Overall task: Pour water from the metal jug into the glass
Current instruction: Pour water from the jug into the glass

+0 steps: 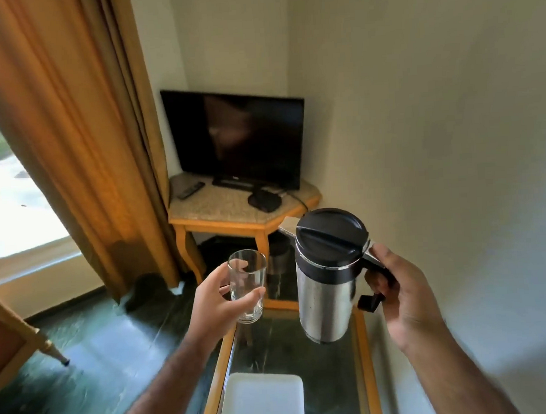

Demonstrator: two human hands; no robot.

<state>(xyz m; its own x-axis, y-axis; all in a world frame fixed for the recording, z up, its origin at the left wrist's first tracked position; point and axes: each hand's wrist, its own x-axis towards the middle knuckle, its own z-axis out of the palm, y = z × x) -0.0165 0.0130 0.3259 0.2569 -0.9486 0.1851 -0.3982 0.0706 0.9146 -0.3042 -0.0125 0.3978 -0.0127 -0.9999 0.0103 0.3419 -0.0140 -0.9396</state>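
My left hand point(215, 301) holds a clear, empty drinking glass point(247, 285) upright in the air, over the left edge of a glass-topped table. My right hand point(401, 295) grips the black handle of the metal jug point(326, 286), a steel body with a black lid that is closed. The jug hangs nearly upright above the table, just right of the glass, with a small gap between them. No water is flowing.
A glass-topped table with a wooden frame point(364, 361) lies below, bearing a white tray point(261, 402). Beyond stands a corner stand point(234, 222) with a TV point(235, 138), a remote and a black box. A curtain point(68, 123) hangs at left; a wall is close on the right.
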